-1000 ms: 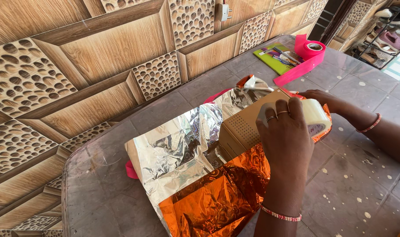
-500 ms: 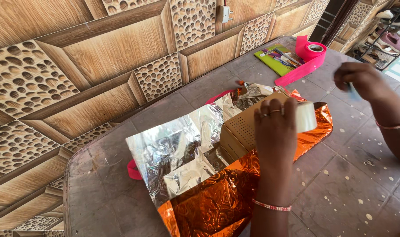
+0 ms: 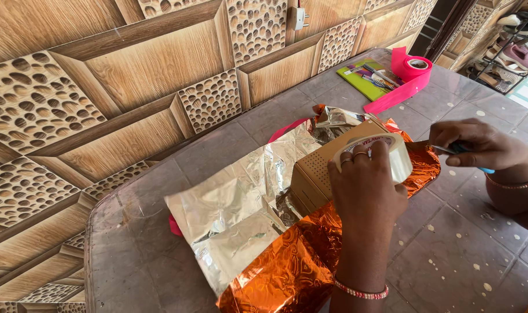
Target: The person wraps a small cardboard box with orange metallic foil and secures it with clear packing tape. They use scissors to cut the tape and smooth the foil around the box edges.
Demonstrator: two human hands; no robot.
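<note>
Left hand (image 3: 365, 185): wrapped round a roll of clear tape (image 3: 391, 153), pressing it on top of the box (image 3: 317, 174).
Right hand (image 3: 478, 145): closed on a thin blue-handled tool (image 3: 470, 152), can't tell what kind, just beside the roll.
Box: plain brown cardboard, sitting mid-table (image 3: 467, 243) on crinkly foil wrap (image 3: 241, 214), shiny orange one side, silver the other.
Back corner: pink ribbon roll (image 3: 414, 66).

The wrapping sheet (image 3: 241, 214) is crinkled foil, mirror-silver on one face and glossy embossed orange on the other. The box (image 3: 316, 171) is matt brown cardboard. The tape roll (image 3: 391, 153) looks like clear, shiny plastic. The table (image 3: 136, 261) is dull, speckled grey stone. The wall (image 3: 102, 87) is wood-grain panelling with pebbled insets, and the ribbon roll (image 3: 412, 69) is smooth pink.
</note>
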